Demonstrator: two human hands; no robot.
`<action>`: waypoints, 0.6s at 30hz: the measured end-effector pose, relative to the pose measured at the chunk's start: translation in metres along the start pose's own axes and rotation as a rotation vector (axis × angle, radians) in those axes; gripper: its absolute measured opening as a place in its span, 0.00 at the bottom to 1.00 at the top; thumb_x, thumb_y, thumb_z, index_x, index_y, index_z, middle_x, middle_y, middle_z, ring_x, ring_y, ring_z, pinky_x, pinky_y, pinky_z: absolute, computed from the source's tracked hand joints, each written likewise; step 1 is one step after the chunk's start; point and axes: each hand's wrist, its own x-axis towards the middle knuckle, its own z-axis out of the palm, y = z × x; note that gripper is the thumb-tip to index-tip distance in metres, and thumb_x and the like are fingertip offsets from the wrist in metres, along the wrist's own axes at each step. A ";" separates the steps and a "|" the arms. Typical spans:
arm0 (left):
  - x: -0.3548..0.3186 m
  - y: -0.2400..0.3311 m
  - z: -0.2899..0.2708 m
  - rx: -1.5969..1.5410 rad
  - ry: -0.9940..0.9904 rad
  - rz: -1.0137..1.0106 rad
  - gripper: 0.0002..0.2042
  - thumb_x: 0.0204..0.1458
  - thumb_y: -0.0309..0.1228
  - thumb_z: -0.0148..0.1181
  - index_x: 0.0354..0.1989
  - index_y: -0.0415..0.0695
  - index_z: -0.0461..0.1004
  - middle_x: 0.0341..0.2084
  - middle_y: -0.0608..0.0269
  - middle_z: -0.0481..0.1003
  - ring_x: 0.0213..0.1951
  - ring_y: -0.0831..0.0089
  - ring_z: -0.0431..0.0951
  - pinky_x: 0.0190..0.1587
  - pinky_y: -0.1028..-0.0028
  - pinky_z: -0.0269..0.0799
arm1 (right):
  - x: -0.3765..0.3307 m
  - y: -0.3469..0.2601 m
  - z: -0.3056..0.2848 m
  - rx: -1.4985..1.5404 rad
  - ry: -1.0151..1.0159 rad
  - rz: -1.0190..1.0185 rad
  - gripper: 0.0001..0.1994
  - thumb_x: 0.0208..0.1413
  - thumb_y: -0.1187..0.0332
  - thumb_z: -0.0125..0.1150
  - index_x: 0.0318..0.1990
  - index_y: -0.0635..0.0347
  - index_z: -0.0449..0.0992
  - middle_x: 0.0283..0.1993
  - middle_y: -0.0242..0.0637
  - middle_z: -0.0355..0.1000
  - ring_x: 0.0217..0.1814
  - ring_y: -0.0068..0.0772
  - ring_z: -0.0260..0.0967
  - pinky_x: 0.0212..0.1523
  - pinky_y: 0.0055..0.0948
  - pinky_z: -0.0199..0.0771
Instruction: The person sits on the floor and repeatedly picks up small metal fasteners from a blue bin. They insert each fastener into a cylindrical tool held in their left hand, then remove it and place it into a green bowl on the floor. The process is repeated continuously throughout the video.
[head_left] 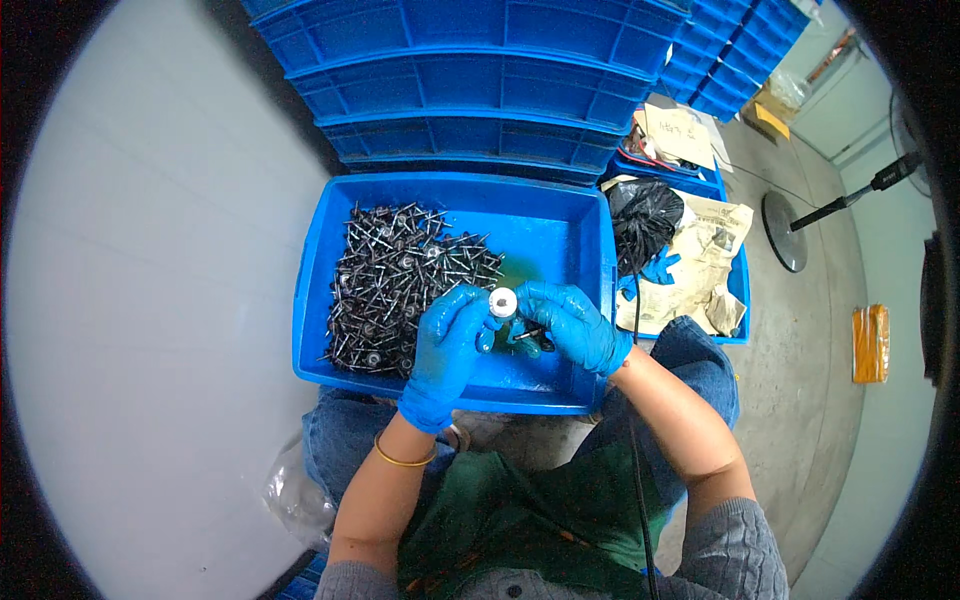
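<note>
My left hand (pixel 450 345), in a blue glove, is closed with its fingertips against a small round silver-white part (pixel 503 302). From the other side, my right hand (pixel 578 325), gloved alike, pinches the same part. Below it, by the right fingers, a small dark shafted metal part (pixel 530 334) shows; whether it is gripped I cannot tell. Both hands are over the near middle of a blue plastic bin (pixel 455 398). On the bin's left side lies a heap of dark metal shafted parts (pixel 400 285), some with round pale ends. Greenish liquid (pixel 522 268) wets the bin floor.
Stacked blue crates (pixel 480 85) rise behind the bin. At right, another blue bin (pixel 742 300) holds brown paper (pixel 705 270) and a black plastic bag (pixel 645 215). A black cable (pixel 640 480) hangs by my right arm. A stand fan's base (pixel 783 232) is farther right.
</note>
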 end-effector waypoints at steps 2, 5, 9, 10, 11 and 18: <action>0.001 0.000 -0.002 0.005 -0.034 -0.003 0.05 0.48 0.25 0.45 0.28 0.39 0.67 0.16 0.68 0.66 0.16 0.87 0.61 0.17 0.87 0.57 | 0.000 0.002 0.000 0.035 0.001 0.002 0.10 0.54 0.69 0.37 0.32 0.62 0.67 0.19 0.31 0.61 0.17 0.18 0.57 0.20 0.18 0.57; 0.001 0.000 -0.003 -0.002 -0.062 -0.026 0.05 0.47 0.24 0.44 0.27 0.39 0.67 0.17 0.68 0.66 0.17 0.86 0.62 0.18 0.86 0.58 | 0.000 0.004 -0.002 0.015 -0.003 -0.018 0.09 0.52 0.71 0.38 0.33 0.62 0.67 0.20 0.31 0.62 0.18 0.18 0.57 0.20 0.18 0.57; 0.000 -0.001 -0.002 -0.053 -0.050 -0.041 0.05 0.45 0.25 0.44 0.26 0.40 0.68 0.17 0.69 0.66 0.19 0.86 0.63 0.18 0.86 0.58 | -0.001 0.000 -0.002 0.040 -0.008 -0.036 0.09 0.51 0.71 0.39 0.34 0.63 0.67 0.21 0.30 0.62 0.20 0.17 0.57 0.22 0.18 0.58; 0.000 -0.001 -0.002 -0.068 -0.045 -0.041 0.05 0.45 0.25 0.44 0.26 0.40 0.68 0.17 0.69 0.66 0.19 0.86 0.63 0.18 0.86 0.58 | 0.000 -0.001 -0.002 0.033 -0.010 -0.039 0.10 0.51 0.71 0.39 0.35 0.63 0.67 0.22 0.30 0.62 0.20 0.17 0.57 0.22 0.18 0.58; 0.000 0.000 -0.002 -0.099 -0.039 -0.059 0.05 0.46 0.24 0.44 0.26 0.40 0.67 0.17 0.69 0.66 0.18 0.86 0.62 0.18 0.86 0.57 | 0.000 -0.001 -0.002 0.025 -0.010 -0.043 0.10 0.51 0.71 0.39 0.35 0.63 0.67 0.22 0.30 0.62 0.20 0.17 0.57 0.23 0.18 0.58; -0.001 -0.002 0.002 0.081 0.006 -0.064 0.03 0.48 0.26 0.48 0.27 0.40 0.68 0.15 0.71 0.65 0.16 0.88 0.60 0.18 0.86 0.56 | 0.000 0.004 0.001 -0.022 0.022 -0.086 0.07 0.52 0.72 0.40 0.33 0.62 0.66 0.22 0.29 0.61 0.21 0.16 0.57 0.22 0.17 0.59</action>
